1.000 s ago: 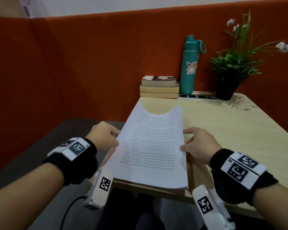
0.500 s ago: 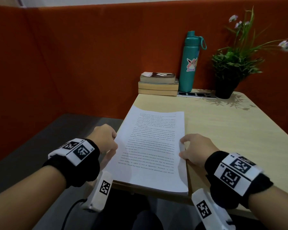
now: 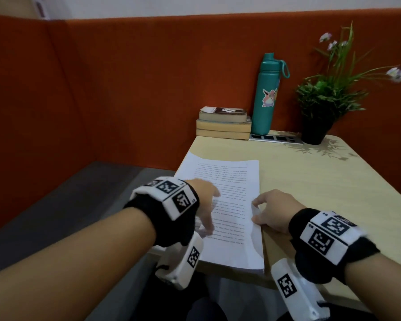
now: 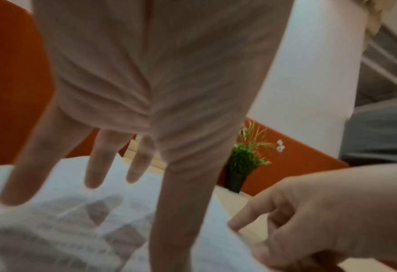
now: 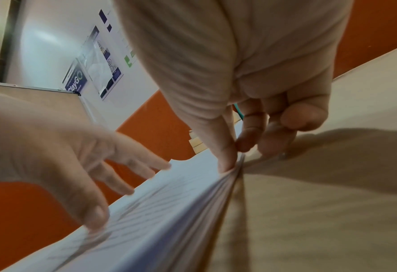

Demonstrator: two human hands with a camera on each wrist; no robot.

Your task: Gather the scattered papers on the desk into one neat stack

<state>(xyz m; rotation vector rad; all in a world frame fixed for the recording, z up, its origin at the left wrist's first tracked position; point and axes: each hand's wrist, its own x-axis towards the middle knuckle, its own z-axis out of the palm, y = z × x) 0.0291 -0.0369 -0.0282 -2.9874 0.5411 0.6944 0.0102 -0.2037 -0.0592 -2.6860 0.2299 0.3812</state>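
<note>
Desk (image 3: pixel 310 193) of pale wood fills the right half of your head view, backed by an orange partition (image 3: pixel 125 89). Paper stack (image 3: pixel 227 205) lies along the desk's left edge, printed side up, its near end at the front edge of the desk and its far left corner slightly lifted. Against the partition stand a potted plant (image 3: pixel 322 100), a teal bottle (image 3: pixel 265 98) with a sticker, and a short pile of books (image 3: pixel 223 123), with a flat power strip (image 3: pixel 276 138) between bottle and pot; all sit well apart from the stack. Your left hand (image 3: pixel 205 205) is over the left half of the top sheet with the fingers (image 4: pixel 95 165) straight and spread, released, grasping nothing; the left wrist view shows their shadow on the page, and the thumb reaches down to the paper, though blur hides whether the other tips touch. Your right hand (image 3: pixel 273 212) sits at the stack's right edge, partly resting on the desk. In the right wrist view its thumb lies on the top sheet and the curled fingers (image 5: pixel 250 132) tuck against the edge from the desk side, so the sheets' right edge is pinched between them. The sheets fan slightly at that pinch point.
</note>
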